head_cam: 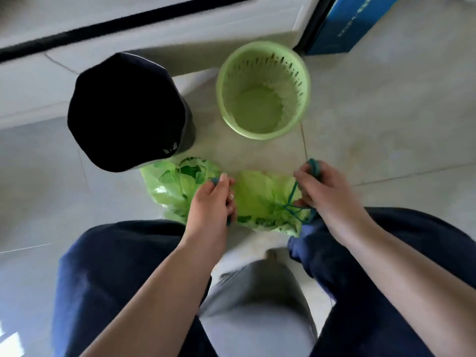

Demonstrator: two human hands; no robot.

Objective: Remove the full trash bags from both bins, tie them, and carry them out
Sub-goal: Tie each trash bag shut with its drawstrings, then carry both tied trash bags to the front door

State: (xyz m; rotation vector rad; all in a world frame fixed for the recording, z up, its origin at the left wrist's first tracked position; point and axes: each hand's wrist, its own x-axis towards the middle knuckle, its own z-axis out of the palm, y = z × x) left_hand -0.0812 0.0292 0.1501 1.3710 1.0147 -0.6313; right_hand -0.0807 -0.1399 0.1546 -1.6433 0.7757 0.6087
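Two light green trash bags lie on the floor in front of my knees. One green bag (pixel 171 185) sits at the left, just below the dark bin (pixel 126 112). The other green bag (pixel 257 199) lies between my hands, its mouth gathered by a teal drawstring (pixel 292 202). My left hand (pixel 211 202) pinches one end of the drawstring at the bag's left edge. My right hand (pixel 323 191) grips a loop of the same drawstring and holds it out to the right. The green perforated bin (pixel 262 90) stands without a bag behind them.
A pale step or ledge (pixel 154 47) runs behind the bins, with a black strip across it. A blue box (pixel 350 24) leans at the top right beside a dark door frame. My knees in dark trousers fill the lower view; pale tiled floor lies to the right.
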